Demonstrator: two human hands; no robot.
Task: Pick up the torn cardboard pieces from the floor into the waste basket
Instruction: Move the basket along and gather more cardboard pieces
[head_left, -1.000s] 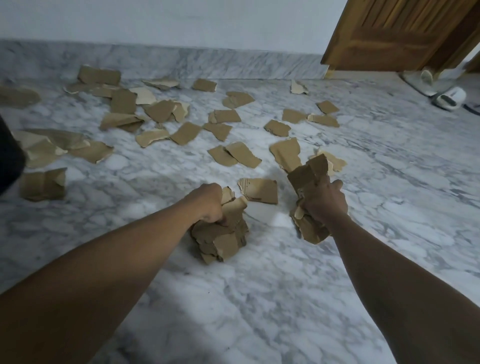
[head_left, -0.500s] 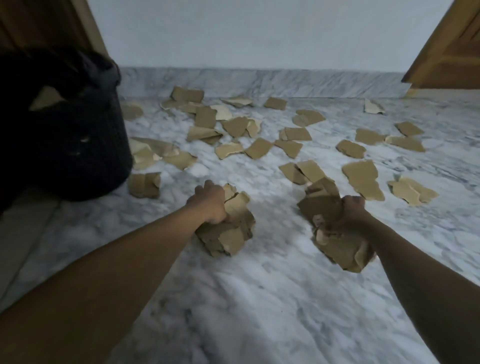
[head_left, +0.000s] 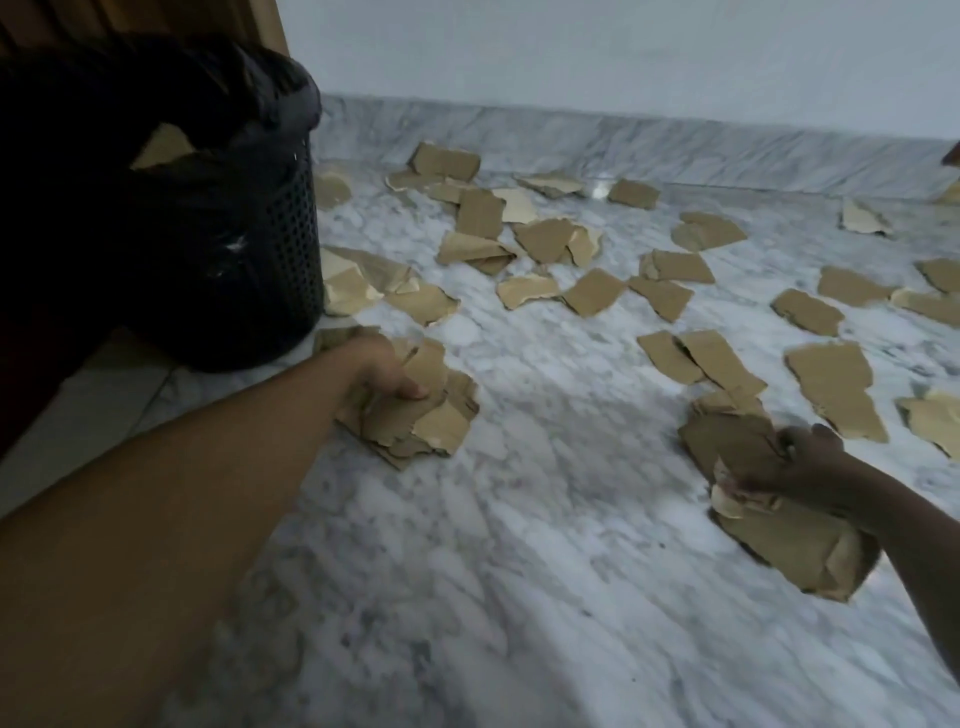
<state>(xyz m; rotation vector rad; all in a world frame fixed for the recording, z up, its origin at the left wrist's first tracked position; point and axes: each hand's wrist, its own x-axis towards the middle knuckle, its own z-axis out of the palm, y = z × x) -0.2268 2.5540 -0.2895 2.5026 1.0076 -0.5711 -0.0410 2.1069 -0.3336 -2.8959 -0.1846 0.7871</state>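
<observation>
Cardboard pieces (head_left: 592, 291) are lying scattered across the floor (head_left: 519, 571). The left hand (head_left: 382, 376) is clenching one wad (head_left: 415, 415), the right hand (head_left: 802, 465) another (head_left: 795, 540). The basket (head_left: 280, 234) is standing up-left, just beside the left hand, well apart from the right.

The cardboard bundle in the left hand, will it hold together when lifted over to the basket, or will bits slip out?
The bundle looks like many loose torn sheets splayed under the left hand, so outer pieces may well slide free. The sheets seem thin and light, probably bending rather than breaking. The basket stands close by, so a short carry should lose few.
</observation>
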